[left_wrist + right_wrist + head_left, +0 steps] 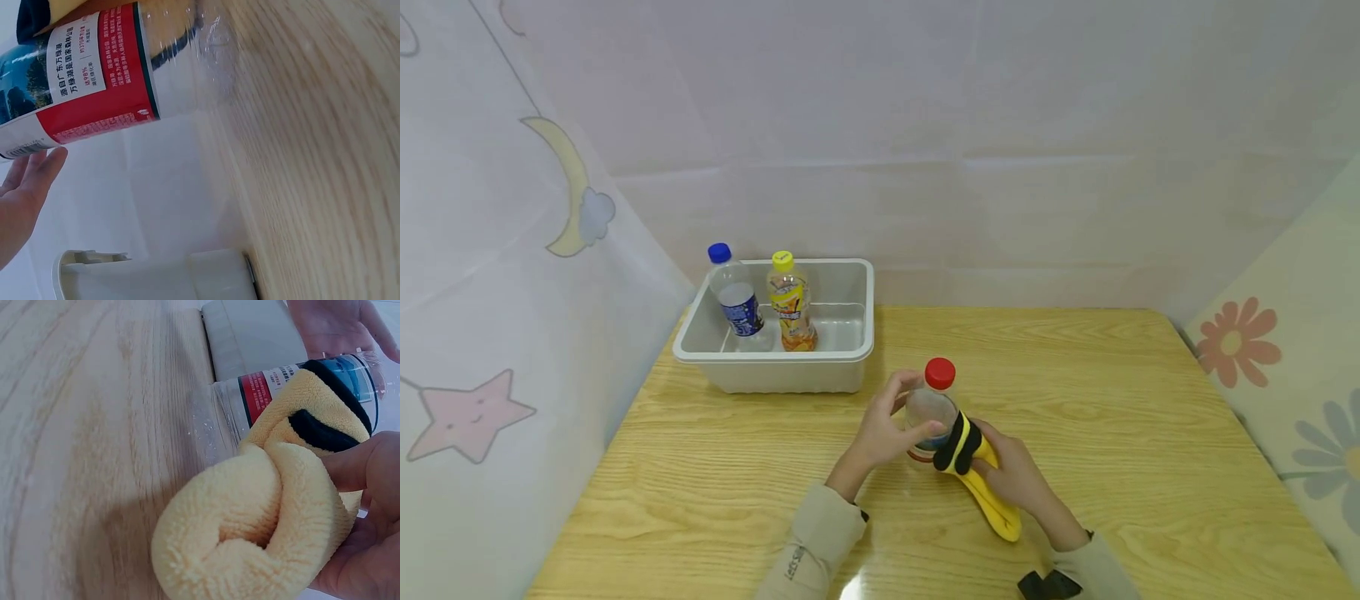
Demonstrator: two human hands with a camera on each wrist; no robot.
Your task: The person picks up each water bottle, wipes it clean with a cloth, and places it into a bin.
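Note:
A clear plastic bottle (931, 408) with a red cap and a red, white and blue label stands upright on the table. My left hand (883, 429) is at its left side, thumb in front and fingers behind, in a loose C shape. In the left wrist view the extended fingers (39, 172) reach the label's edge. My right hand (1011, 467) grips a folded yellow cloth (992, 504) with black bands. The cloth's banded end lies against the bottle's right side, hiding part of the label (256, 394); its looped end hangs toward me.
At the back left of the wooden table (1075, 392) sits a light grey plastic bin (790, 371). Inside it stand a blue-capped bottle (741, 312) and a yellow-capped bottle (790, 304). Pale printed sheets (925, 208) surround the table's back and sides.

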